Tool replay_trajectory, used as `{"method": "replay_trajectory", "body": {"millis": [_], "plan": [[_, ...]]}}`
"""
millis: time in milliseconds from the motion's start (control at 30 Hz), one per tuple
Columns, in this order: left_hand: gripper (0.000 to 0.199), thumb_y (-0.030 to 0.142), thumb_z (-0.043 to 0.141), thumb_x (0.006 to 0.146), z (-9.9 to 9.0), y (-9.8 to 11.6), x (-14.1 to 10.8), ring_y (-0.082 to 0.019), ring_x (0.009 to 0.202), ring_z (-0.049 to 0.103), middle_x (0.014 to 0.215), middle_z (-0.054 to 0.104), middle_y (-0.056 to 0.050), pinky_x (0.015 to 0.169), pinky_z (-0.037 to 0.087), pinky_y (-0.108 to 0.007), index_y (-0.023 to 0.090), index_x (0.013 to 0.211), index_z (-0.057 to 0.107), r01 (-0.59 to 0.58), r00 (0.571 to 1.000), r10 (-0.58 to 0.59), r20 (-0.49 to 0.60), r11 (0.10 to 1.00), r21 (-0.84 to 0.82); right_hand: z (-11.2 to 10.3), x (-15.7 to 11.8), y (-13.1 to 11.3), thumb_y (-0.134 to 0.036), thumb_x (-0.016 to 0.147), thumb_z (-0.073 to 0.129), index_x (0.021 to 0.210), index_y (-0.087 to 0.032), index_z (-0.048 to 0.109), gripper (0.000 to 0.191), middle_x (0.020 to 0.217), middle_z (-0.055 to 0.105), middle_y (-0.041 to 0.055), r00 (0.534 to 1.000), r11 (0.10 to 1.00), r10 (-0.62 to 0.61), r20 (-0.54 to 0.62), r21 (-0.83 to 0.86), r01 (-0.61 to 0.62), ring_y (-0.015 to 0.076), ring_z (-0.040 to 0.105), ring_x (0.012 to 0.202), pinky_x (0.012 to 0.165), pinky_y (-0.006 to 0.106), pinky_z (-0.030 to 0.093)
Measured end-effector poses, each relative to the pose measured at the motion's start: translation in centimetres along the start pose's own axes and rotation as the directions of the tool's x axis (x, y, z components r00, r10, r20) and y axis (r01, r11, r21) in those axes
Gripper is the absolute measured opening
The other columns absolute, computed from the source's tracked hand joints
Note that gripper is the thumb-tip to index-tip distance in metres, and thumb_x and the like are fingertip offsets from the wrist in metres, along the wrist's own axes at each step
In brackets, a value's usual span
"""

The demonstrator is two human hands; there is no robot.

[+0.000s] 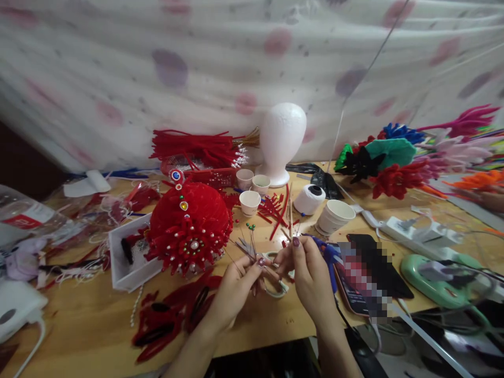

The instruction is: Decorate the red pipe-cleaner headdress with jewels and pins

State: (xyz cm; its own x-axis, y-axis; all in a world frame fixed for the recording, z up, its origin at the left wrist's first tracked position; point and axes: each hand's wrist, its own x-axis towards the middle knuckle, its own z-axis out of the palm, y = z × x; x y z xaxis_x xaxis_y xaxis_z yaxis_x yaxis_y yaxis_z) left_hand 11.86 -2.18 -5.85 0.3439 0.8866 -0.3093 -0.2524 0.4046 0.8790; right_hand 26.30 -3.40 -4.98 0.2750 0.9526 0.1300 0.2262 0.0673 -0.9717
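Note:
My left hand (239, 278) is closed in a pinch, with several thin wires tipped with green beads (251, 228) rising from its fingers. My right hand (306, 266) pinches a slender wooden stick (291, 218), which points upward. Both hands are close together above the table's front edge. Under and between them lie scissors (277, 290), their blades partly covered by my left fingers. A round red headpiece (191, 210) with pearls and jewelled beads stands left of my left hand. A blue glue gun (331, 257) is beside my right hand, partly hidden.
White paper cups (250, 202), a thread spool (310, 199) and a foam head (282, 136) stand behind the hands. Phones (354, 281) and a power strip (417, 231) lie right. A white box (136, 273) and red hair pieces (157, 325) are left. Fuzzy flowers (394, 157) fill the back right.

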Motion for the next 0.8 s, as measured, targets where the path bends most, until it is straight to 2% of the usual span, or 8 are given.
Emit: {"method": "replay_trajectory", "body": {"millis": [100,300,467,567,700,800], "plan": [[0.059,0.057,0.078,0.069,0.0,0.1,0.3,-0.009,0.055,0.051,0.066,0.068,-0.002,0.053,0.036,-0.020,0.011,0.101,0.062,-0.011,1.000,0.010,0.020,1.000,0.009,0.0,0.1,0.1,-0.056,0.099,0.039,0.085,-0.024,0.045,0.035,0.066,0.064,-0.0013,0.997,0.998,0.051,0.053,0.041,-0.053,0.0134,0.058,0.044,0.042,0.025,0.049],[0.060,0.052,0.081,0.067,0.5,0.6,0.5,-0.010,0.057,0.055,0.068,0.070,-0.003,0.056,0.038,-0.021,0.010,0.104,0.057,0.051,0.991,-0.054,0.125,0.998,0.027,-0.4,0.0,0.4,-0.058,0.098,0.040,0.086,-0.026,0.041,0.034,0.073,0.065,-0.0014,0.997,0.989,0.079,-0.005,0.124,-0.078,0.0107,0.058,0.043,0.039,0.022,0.046],[0.054,0.049,0.075,0.074,0.6,0.7,0.8,-0.008,0.056,0.049,0.067,0.067,-0.003,0.056,0.034,-0.019,0.010,0.106,0.057,0.025,0.997,-0.028,0.068,0.999,0.044,-0.8,0.0,0.9,-0.056,0.099,0.039,0.087,-0.025,0.043,0.033,0.071,0.063,-0.0030,0.996,0.988,0.088,-0.011,0.132,-0.085,0.0078,0.050,0.038,0.035,0.020,0.036],[0.047,0.046,0.058,0.084,0.4,0.5,1.2,-0.009,0.058,0.047,0.075,0.068,-0.005,0.058,0.036,-0.020,0.010,0.113,0.054,-0.039,0.999,0.035,0.023,0.977,0.209,-0.9,-0.1,1.2,-0.054,0.100,0.040,0.087,-0.024,0.045,0.033,0.070,0.059,-0.0038,0.996,0.987,0.083,-0.037,0.144,-0.077,0.0068,0.046,0.040,0.038,0.021,0.035],[0.039,0.036,0.042,0.089,-0.5,0.0,1.8,-0.013,0.060,0.052,0.076,0.066,-0.006,0.059,0.042,-0.024,0.010,0.115,0.054,-0.060,0.997,0.077,-0.016,0.879,0.473,-0.7,-0.1,1.4,-0.055,0.098,0.044,0.083,-0.024,0.045,0.034,0.067,0.049,-0.0055,0.991,0.979,0.089,-0.097,0.189,-0.070,0.0078,0.042,0.048,0.042,0.020,0.033],[0.033,0.026,0.039,0.091,-1.3,-0.1,2.0,-0.019,0.072,0.063,0.082,0.069,-0.008,0.073,0.048,-0.031,0.011,0.115,0.057,-0.040,0.992,0.106,-0.065,0.767,0.640,-0.4,-0.2,1.4,-0.055,0.097,0.046,0.079,-0.023,0.045,0.037,0.064,0.045,-0.0058,0.990,0.973,0.090,-0.110,0.223,-0.064,0.0082,0.039,0.049,0.042,0.020,0.031]]}}
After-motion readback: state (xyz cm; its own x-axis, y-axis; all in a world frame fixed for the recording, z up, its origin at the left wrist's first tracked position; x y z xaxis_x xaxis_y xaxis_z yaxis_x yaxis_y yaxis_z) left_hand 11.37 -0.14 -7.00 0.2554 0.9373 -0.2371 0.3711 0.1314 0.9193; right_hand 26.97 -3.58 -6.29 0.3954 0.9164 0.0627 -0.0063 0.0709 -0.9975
